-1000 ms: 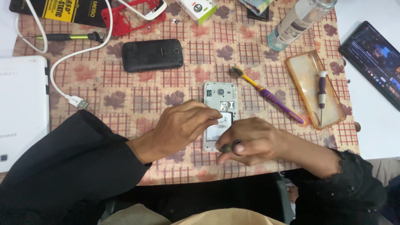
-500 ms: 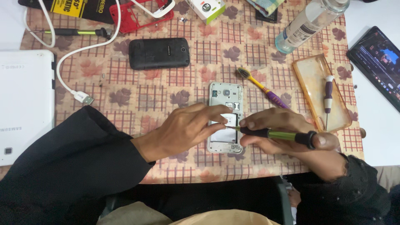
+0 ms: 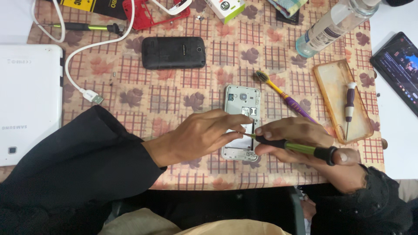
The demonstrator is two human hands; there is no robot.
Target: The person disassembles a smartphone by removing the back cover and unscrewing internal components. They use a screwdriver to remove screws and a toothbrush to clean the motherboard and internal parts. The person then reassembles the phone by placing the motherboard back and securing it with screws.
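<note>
So the right hand (image 3: 300, 139) is gripping a green-and-black screwdriver (image 3: 296, 147), fingers curled snugly around the handle, and the tip is pointing left into the open back of a white phone (image 3: 241, 104) that's lying flat with its rear cover off, near the front edge of the counter (image 3: 174, 95). The left hand (image 3: 198, 137) is coming in from the other side, its fingers stretched out and resting on the phone's middle, right by the screwdriver tip; they're loosely spread and pressing down rather than wrapping around anything. Both arms are in dark sleeves. Just right of the phone a purple and yellow toothbrush (image 3: 285, 96) is lying at an angle, and further right an amber phone case (image 3: 337, 87) is holding a small maroon-handled screwdriver (image 3: 348, 102). Up behind the phone a black phone (image 3: 174, 52) is sitting face down, a white tablet (image 3: 26, 100) is sitting at far left with a white cable (image 3: 78, 82) beside it, and a clear bottle (image 3: 331, 26) is lying at upper right.
</note>
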